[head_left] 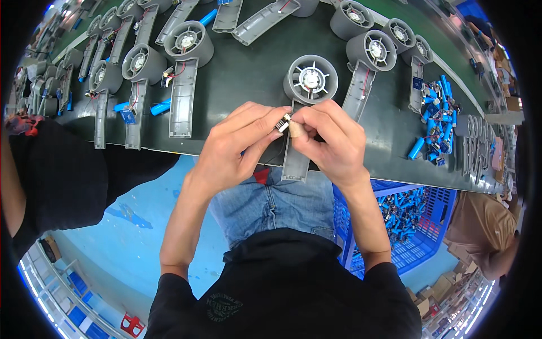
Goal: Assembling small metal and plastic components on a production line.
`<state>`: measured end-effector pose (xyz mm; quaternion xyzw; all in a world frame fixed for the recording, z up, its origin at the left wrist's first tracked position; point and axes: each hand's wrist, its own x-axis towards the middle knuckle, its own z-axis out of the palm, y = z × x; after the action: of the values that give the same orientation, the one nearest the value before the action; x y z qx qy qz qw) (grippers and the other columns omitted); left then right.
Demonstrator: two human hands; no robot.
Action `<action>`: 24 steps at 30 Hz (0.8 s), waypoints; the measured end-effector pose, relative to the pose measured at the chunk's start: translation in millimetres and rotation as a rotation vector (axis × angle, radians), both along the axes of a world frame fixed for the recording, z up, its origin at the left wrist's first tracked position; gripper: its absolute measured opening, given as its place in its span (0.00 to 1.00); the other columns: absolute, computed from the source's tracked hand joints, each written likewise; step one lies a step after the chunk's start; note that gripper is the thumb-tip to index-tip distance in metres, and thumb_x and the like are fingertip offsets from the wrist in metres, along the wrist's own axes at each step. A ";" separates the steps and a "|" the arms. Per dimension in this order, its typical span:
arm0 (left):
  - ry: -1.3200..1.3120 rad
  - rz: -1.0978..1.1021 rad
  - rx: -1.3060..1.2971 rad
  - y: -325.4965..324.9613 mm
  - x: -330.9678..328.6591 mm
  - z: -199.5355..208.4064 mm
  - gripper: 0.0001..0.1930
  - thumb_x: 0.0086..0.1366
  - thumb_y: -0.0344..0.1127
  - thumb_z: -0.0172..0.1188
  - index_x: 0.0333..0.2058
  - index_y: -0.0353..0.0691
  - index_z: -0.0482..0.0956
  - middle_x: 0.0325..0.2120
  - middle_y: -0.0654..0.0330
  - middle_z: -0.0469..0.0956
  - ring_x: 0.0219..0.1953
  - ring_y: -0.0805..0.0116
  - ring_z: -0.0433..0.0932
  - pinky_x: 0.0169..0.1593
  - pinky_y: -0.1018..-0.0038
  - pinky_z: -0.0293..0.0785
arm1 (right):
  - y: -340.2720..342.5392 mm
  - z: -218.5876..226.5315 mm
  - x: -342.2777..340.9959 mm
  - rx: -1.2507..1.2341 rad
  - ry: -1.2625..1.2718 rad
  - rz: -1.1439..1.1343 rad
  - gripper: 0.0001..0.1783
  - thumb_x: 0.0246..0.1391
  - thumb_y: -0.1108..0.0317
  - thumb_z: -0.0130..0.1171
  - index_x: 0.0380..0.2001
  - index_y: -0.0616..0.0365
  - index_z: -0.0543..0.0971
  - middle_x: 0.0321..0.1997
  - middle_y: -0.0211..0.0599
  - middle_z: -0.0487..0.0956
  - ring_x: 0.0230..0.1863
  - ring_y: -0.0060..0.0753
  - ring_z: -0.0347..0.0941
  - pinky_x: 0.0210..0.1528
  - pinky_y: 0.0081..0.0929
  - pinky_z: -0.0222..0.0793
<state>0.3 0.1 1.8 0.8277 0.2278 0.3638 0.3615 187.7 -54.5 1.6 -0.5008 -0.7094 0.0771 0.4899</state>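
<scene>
The left hand (231, 144) has its thumb and fingertips pinched nearly together, holding a small part (283, 122) with a pale, ribbed face. The right hand (333, 138) has its thumb and forefinger closed against the right side of that part; what lies between those two tips cannot be told. The part is held up over the near edge of the dark green bench (243, 73), at about the middle of that edge.

Just beneath and beyond the hands lies a grey fan housing (310, 79), open face up, and its long trough-like handle (295, 161) points toward the person, its end reaching past the near edge. Beyond the right hand, toward the far edge, a cluster of similar fan units (371, 51) stands close together. To the right, near the bench's right end, lies a heap of blue cylinders (440, 118), and just beside it a row of grey curved pieces (473, 144).

Toward the left end stand more grey units (188, 42), handles aimed at the near edge, with a blue cylinder (161, 107) and a small blue board (129, 116) among them.

Below the near edge, right of the person's jeans (271, 203), sits a blue basket (443, 209) holding many blue cylinders. Co-workers in black (62, 175) and brown (480, 223) clothing are at either side.
</scene>
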 end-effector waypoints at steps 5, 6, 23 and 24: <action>0.019 -0.023 0.041 2.8 -0.6 -0.4 0.18 0.58 0.19 0.62 0.49 0.27 0.78 0.40 0.49 0.80 0.39 0.52 0.79 0.43 0.65 0.75 | 1.9 -1.9 1.0 0.042 -0.037 0.005 0.10 0.43 0.83 0.69 0.30 0.64 0.81 0.27 0.31 0.76 0.22 0.22 0.73 0.23 0.20 0.68; 0.019 -0.021 0.041 2.1 -1.1 -0.4 0.18 0.58 0.19 0.62 0.49 0.27 0.78 0.40 0.49 0.80 0.39 0.52 0.79 0.43 0.65 0.75 | 1.9 -1.6 0.4 0.042 -0.037 0.007 0.10 0.43 0.83 0.69 0.30 0.64 0.81 0.27 0.31 0.76 0.22 0.22 0.73 0.23 0.20 0.68; -0.101 0.100 -0.486 -11.1 9.5 6.8 0.16 0.71 0.25 0.51 0.55 0.31 0.75 0.39 0.55 0.81 0.42 0.68 0.80 0.47 0.72 0.75 | -52.5 27.3 -19.3 -0.584 0.102 -0.442 0.12 0.54 0.65 0.70 0.35 0.63 0.81 0.13 0.29 0.69 0.16 0.18 0.61 0.19 0.24 0.57; -0.112 0.086 -0.482 -11.3 11.9 7.4 0.16 0.74 0.28 0.48 0.57 0.31 0.73 0.36 0.57 0.80 0.33 0.75 0.79 0.39 0.78 0.75 | -54.0 29.5 -19.1 -0.687 0.225 -0.347 0.13 0.57 0.64 0.67 0.35 0.65 0.81 0.13 0.30 0.69 0.16 0.14 0.59 0.18 0.24 0.54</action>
<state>12.2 -11.2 9.2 0.6855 0.3226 0.3593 0.5449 168.5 -108.5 31.1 -0.7363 -0.4891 0.2805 0.3742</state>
